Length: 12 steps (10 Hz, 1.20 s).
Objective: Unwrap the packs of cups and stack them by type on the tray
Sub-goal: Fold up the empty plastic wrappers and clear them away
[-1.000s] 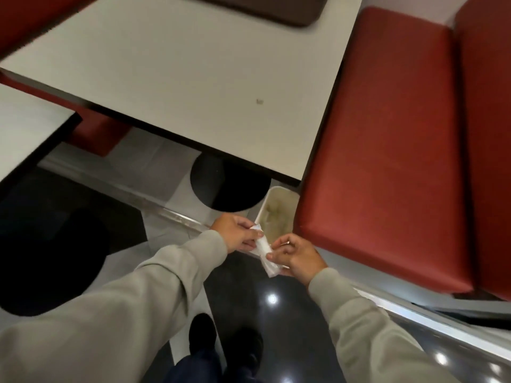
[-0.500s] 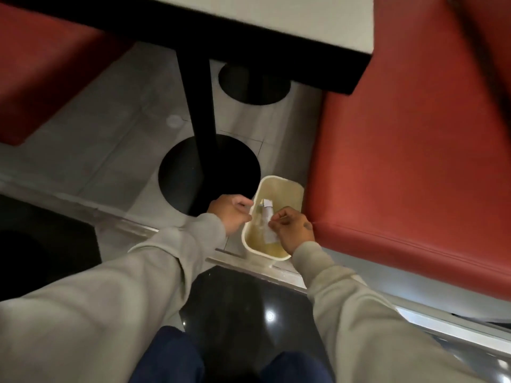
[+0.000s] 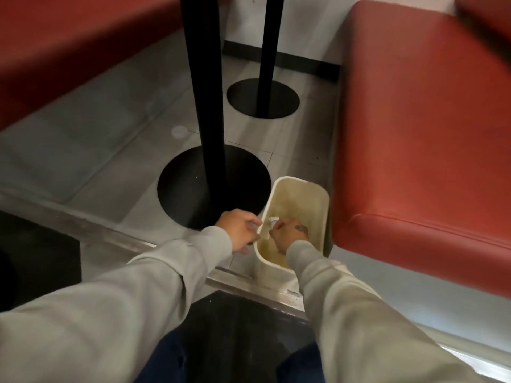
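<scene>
Grey tiled floor [image 3: 96, 139] with a cream bin [image 3: 300, 181] beside two black round table bases [image 3: 243, 189].

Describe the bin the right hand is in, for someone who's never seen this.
Start at the big red bench seat on the right. On the floor at its near corner, between it and the nearer black round table base, stands the bin. It alone is cream, open-topped and rectangular, with the right hand inside pinching a white wrapper scrap.
</scene>
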Each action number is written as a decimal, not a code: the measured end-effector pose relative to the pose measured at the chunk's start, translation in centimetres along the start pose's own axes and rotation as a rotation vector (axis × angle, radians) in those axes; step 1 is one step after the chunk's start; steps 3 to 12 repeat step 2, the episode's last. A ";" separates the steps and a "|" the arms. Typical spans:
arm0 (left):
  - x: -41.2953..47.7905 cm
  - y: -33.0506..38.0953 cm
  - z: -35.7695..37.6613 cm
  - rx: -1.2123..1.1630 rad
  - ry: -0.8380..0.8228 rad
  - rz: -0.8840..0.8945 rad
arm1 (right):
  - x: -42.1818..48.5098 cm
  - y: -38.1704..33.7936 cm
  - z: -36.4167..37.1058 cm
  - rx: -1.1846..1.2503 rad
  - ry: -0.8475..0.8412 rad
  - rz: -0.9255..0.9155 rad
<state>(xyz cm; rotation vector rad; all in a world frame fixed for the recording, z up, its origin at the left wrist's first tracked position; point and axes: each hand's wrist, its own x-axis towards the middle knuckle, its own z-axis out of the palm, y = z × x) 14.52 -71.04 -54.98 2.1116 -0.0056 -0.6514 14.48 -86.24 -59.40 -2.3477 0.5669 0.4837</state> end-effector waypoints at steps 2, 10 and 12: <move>0.7 -0.8 0.3 0.028 0.008 0.060 | 0.5 0.8 0.4 -0.064 -0.018 -0.010; 0.7 -0.8 0.3 0.028 0.008 0.060 | 0.5 0.8 0.4 -0.064 -0.018 -0.010; 0.7 -0.8 0.3 0.028 0.008 0.060 | 0.5 0.8 0.4 -0.064 -0.018 -0.010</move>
